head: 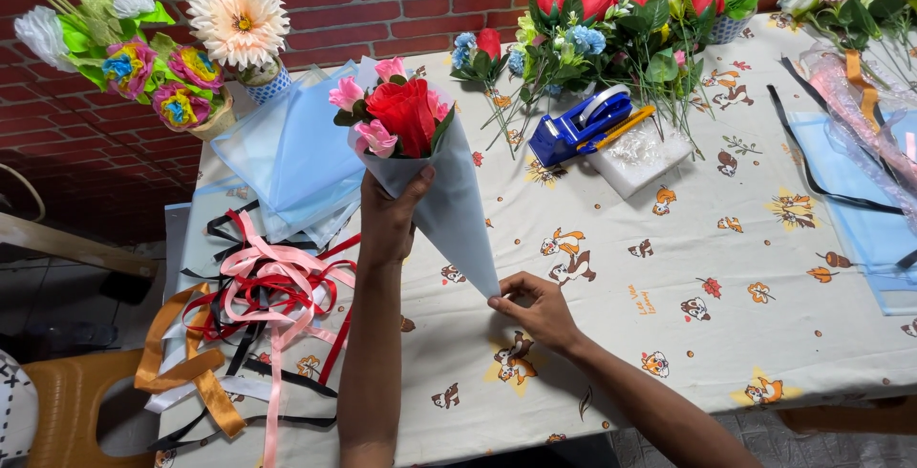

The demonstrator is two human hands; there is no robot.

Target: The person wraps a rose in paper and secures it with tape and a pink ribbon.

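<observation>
A red brick wall backs the cartoon-print tablecloth (669, 267). Left of the hands lie tangled ribbons (258, 296); the left hand (390, 218) grips a blue paper cone (449, 202) of red and pink flowers — the right hand (535, 308) pinches its lower tip. Beyond the right hand sits a blue tape dispenser (578, 124).

We get one head view only, looking steeply down and forward over the table (669, 267), close range. The brick wall (401, 0) fills the frame's top, the floor shows at left, and both forearms enter from the bottom edge.
</observation>
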